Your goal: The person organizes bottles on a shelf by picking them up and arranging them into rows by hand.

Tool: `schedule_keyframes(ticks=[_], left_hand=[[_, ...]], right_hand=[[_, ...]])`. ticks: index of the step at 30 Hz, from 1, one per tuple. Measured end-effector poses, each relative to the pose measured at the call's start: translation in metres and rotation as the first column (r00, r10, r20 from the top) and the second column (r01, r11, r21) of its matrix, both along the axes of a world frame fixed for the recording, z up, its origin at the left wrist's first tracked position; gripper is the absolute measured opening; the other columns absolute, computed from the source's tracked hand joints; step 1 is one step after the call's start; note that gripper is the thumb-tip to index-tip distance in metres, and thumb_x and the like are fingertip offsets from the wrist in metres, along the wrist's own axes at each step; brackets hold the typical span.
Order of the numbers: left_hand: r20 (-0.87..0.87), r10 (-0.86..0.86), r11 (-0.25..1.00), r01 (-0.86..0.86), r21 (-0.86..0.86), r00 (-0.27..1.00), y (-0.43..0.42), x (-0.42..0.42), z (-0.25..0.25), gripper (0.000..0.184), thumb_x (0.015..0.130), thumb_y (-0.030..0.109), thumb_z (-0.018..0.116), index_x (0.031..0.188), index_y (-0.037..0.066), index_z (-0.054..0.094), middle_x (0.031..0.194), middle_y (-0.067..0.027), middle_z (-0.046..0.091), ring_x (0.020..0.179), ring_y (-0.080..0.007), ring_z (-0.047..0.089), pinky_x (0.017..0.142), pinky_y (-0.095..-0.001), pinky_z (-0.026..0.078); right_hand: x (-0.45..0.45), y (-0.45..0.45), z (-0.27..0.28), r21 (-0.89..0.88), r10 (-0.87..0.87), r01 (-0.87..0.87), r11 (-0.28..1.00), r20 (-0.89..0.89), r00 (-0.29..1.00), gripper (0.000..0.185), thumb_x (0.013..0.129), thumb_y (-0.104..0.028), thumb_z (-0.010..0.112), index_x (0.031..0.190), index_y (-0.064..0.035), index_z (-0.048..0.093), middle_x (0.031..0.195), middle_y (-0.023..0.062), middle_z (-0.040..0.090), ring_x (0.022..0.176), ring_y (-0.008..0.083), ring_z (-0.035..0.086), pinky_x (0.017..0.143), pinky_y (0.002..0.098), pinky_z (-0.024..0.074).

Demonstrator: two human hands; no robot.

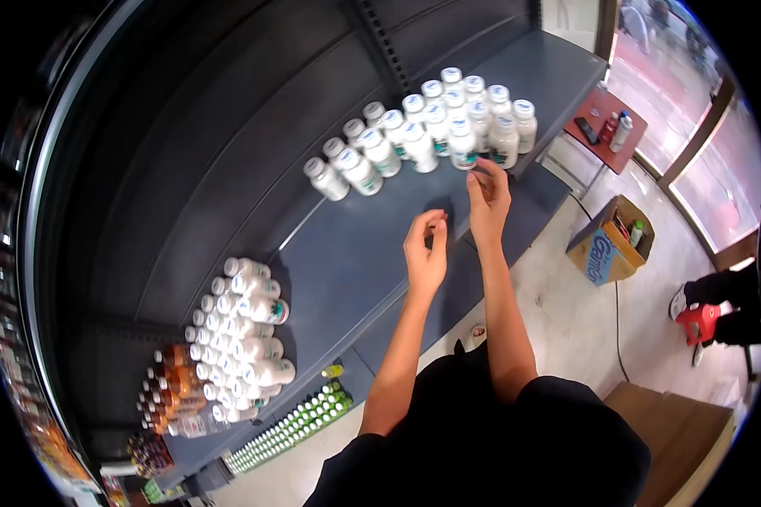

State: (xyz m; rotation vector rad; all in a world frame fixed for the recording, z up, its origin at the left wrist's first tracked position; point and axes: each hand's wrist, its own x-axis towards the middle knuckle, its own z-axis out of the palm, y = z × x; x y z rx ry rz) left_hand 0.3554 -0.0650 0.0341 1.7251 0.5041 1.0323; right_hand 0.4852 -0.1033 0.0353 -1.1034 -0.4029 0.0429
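Note:
My left hand (426,247) hovers over the front part of the grey shelf (338,262), fingers curled, thumb and fingertips a little apart, with nothing between them. To its right, my right hand (489,190) is raised near the shelf's front edge. Its fingertips are close to the base of a white-capped bottle (462,145) in the front row, and its thumb and fingers are apart around nothing. Whether a fingertip touches the bottle is not clear. Several similar white bottles (380,152) stand upright in staggered rows behind and to the left.
More white bottles (258,325) are grouped at the left, beside brown bottles (177,372). Green bottles (304,418) line a lower shelf. At right are a red table (634,145), an open carton (604,249), a brown box (668,427) and a person's legs (727,291) by a red stool (699,323).

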Motion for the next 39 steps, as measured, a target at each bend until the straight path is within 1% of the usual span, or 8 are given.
schedule_keyframes(ticks=[3, 4, 7, 8, 12, 18, 23, 39], left_hand=[[-0.044, -0.100, 0.992, 0.103, 0.067, 0.994, -0.012, 0.047, 0.014, 0.023, 0.107, 0.017, 0.061, 0.121, 0.000, 0.066, 0.114, -0.0104, 0.070, 0.100, -0.0183, 0.068, 0.094, -0.0322, 0.052], [-0.059, -0.140, 0.983, 0.146, 0.113, 0.988, -0.008, 0.062, 0.009, 0.031, 0.104, 0.016, 0.064, 0.130, 0.000, 0.062, 0.128, -0.0130, 0.065, 0.097, -0.0196, 0.068, 0.084, -0.0304, 0.054], [-0.089, -0.250, 0.962, 0.237, -0.138, 0.964, -0.010, 0.096, 0.012, 0.044, 0.105, 0.016, 0.064, 0.143, -0.002, 0.053, 0.131, -0.0138, 0.063, 0.097, -0.0171, 0.068, 0.082, -0.0292, 0.054], [-0.070, -0.308, 0.941, 0.293, -0.171, 0.949, -0.007, 0.108, 0.011, 0.059, 0.105, 0.020, 0.064, 0.155, -0.003, 0.039, 0.118, -0.0146, 0.068, 0.091, -0.0147, 0.068, 0.079, -0.0282, 0.053], [-0.110, -0.415, 0.888, 0.376, -0.264, 0.903, 0.003, 0.135, 0.009, 0.072, 0.105, 0.027, 0.064, 0.161, -0.001, 0.029, 0.083, -0.0076, 0.070, 0.080, -0.0142, 0.069, 0.076, -0.0270, 0.052], [0.015, -0.366, 0.901, 0.358, -0.245, 0.930, 0.005, 0.147, 0.005, 0.067, 0.105, 0.018, 0.063, 0.160, -0.004, 0.030, 0.134, -0.0163, 0.062, 0.093, -0.0124, 0.068, 0.080, -0.0247, 0.052], [0.033, -0.389, 0.900, 0.387, -0.202, 0.921, -0.008, 0.138, -0.016, 0.067, 0.104, 0.011, 0.062, 0.160, -0.006, 0.030, 0.167, -0.0181, 0.031, 0.100, -0.0140, 0.068, 0.089, -0.0282, 0.054], [0.061, -0.189, 0.975, 0.195, -0.106, 0.980, -0.027, 0.041, 0.016, 0.064, 0.102, 0.006, 0.062, 0.160, 0.000, 0.035, 0.168, -0.0156, 0.027, 0.107, -0.0188, 0.068, 0.089, -0.0312, 0.055]], right_hand=[[0.037, -0.018, -0.004, -0.018, -0.137, 0.138, 0.990, 0.057, 0.989, 0.042, 0.098, -0.002, 0.066, 0.138, -0.0059, 0.059, 0.144, 0.0088, 0.048, 0.121, 0.0212, 0.059, 0.095, 0.0325, 0.0552], [0.048, -0.020, -0.009, -0.022, -0.185, 0.187, 0.982, 0.058, 0.981, 0.042, 0.098, -0.001, 0.066, 0.139, -0.0060, 0.059, 0.145, 0.0089, 0.048, 0.122, 0.0218, 0.059, 0.096, 0.0331, 0.0548], [0.074, -0.024, -0.025, -0.039, -0.201, 0.202, 0.979, 0.036, 0.979, 0.048, 0.097, -0.001, 0.066, 0.143, -0.0064, 0.056, 0.144, 0.0103, 0.050, 0.123, 0.0226, 0.058, 0.101, 0.0357, 0.0535], [0.080, -0.025, -0.031, -0.035, -0.169, 0.169, 0.985, 0.022, 0.985, 0.049, 0.097, -0.001, 0.066, 0.144, -0.0065, 0.056, 0.143, 0.0105, 0.051, 0.124, 0.0224, 0.058, 0.101, 0.0360, 0.0534], [0.092, -0.020, -0.033, -0.046, -0.149, 0.148, 0.988, -0.005, 0.989, 0.050, 0.097, -0.004, 0.067, 0.145, -0.0067, 0.056, 0.139, 0.0099, 0.056, 0.125, 0.0216, 0.058, 0.102, 0.0367, 0.0524], [0.113, -0.030, -0.036, -0.171, -0.067, 0.085, 0.982, 0.110, 0.992, 0.051, 0.092, -0.012, 0.076, 0.141, -0.0050, 0.061, 0.135, 0.0094, 0.058, 0.122, 0.0222, 0.060, 0.101, 0.0351, 0.0496], [0.109, -0.035, -0.022, -0.193, 0.022, 0.017, 0.981, 0.197, 0.980, 0.065, 0.082, -0.005, 0.083, 0.143, -0.0038, 0.060, 0.136, 0.0104, 0.061, 0.124, 0.0229, 0.061, 0.104, 0.0356, 0.0482], [0.031, -0.026, 0.016, -0.160, 0.249, -0.234, 0.959, 0.082, 0.965, 0.063, 0.079, -0.001, 0.086, 0.137, -0.0021, 0.063, 0.136, 0.0068, 0.063, 0.125, 0.0212, 0.063, 0.106, 0.0408, 0.0535]])
